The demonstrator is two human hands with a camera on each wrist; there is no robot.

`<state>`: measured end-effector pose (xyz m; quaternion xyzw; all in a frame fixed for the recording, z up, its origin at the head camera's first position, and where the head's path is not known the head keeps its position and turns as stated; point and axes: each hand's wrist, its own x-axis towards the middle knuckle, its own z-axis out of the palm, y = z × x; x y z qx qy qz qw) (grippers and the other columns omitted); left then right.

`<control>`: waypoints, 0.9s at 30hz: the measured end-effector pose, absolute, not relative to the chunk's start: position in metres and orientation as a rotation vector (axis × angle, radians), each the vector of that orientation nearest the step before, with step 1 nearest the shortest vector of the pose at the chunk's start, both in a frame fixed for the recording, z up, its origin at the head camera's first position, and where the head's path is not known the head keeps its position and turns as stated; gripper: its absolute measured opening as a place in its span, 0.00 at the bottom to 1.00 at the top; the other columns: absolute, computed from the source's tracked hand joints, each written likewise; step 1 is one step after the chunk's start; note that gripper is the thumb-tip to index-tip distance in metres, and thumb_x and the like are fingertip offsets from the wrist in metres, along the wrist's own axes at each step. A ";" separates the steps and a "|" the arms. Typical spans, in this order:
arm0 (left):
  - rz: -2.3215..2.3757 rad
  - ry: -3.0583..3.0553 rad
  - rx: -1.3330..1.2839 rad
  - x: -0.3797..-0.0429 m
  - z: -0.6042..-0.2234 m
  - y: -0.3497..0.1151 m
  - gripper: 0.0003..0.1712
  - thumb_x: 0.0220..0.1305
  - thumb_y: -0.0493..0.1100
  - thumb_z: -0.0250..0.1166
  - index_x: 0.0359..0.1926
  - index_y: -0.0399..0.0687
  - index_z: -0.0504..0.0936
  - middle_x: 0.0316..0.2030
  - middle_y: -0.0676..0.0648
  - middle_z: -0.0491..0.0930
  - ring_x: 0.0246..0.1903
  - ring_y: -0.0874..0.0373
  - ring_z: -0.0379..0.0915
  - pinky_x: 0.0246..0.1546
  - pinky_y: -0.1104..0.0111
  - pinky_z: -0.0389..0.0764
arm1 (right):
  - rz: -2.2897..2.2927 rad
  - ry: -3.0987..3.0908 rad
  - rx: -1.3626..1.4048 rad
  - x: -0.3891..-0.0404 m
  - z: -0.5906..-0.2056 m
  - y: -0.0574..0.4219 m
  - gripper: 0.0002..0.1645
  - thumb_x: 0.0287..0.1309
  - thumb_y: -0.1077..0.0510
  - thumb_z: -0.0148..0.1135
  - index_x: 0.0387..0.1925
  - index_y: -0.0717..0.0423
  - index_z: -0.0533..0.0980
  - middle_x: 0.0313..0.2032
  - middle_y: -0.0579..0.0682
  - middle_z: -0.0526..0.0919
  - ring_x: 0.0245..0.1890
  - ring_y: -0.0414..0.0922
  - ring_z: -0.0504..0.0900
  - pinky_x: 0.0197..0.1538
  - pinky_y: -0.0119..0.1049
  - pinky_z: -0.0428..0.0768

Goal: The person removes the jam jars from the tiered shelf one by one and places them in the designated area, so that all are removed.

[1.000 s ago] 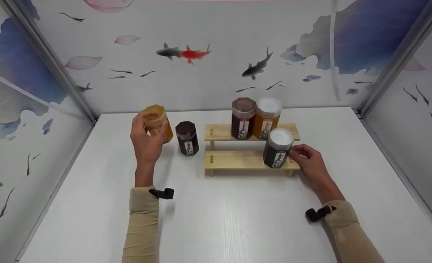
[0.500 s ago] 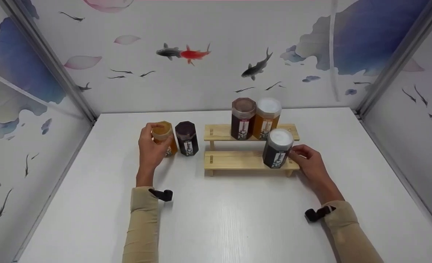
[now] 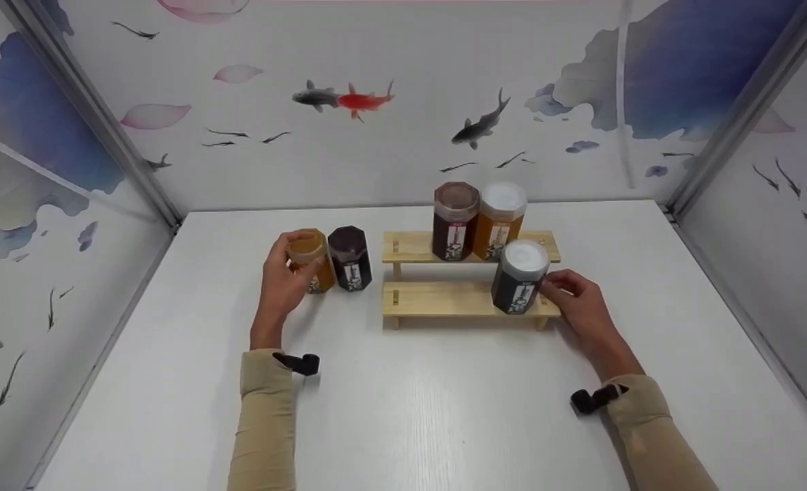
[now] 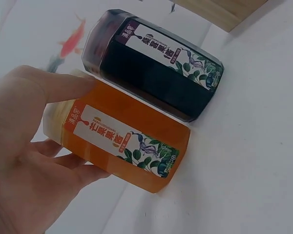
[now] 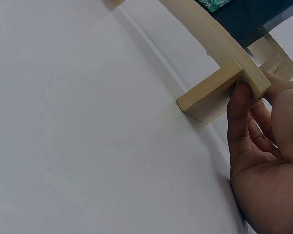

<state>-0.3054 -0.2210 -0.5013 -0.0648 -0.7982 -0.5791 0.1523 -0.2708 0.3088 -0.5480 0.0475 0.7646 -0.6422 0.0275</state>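
An orange jam jar with a printed label stands upright on the white table. My left hand grips it near the lid, thumb on one side and fingers on the other. Close to its right is a dark jam jar. Out to the right, my right hand pinches the end of the lower step of a two-tier wooden stand; the right wrist view shows the thumb against the wood beside a leg. On that step, near the hand, stands a dark jar with a white lid.
On the upper step, a dark red jar and an amber jar with a white lid stand side by side. White panels painted with fish and petals enclose the table at the back and sides.
My left hand has brought the raised, tilted orange jar down and right, setting it upright beside the dark jar. My right hand stays at the stand's end.
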 end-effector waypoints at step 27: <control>-1.317 -2.116 -0.660 -0.277 -0.450 -0.085 0.15 0.75 0.50 0.71 0.56 0.50 0.86 0.61 0.51 0.85 0.68 0.58 0.74 0.75 0.57 0.71 | -1.929 2.402 0.143 -0.270 -0.547 0.309 0.24 0.74 0.42 0.69 0.58 0.54 0.80 0.55 0.43 0.81 0.58 0.40 0.77 0.53 0.26 0.83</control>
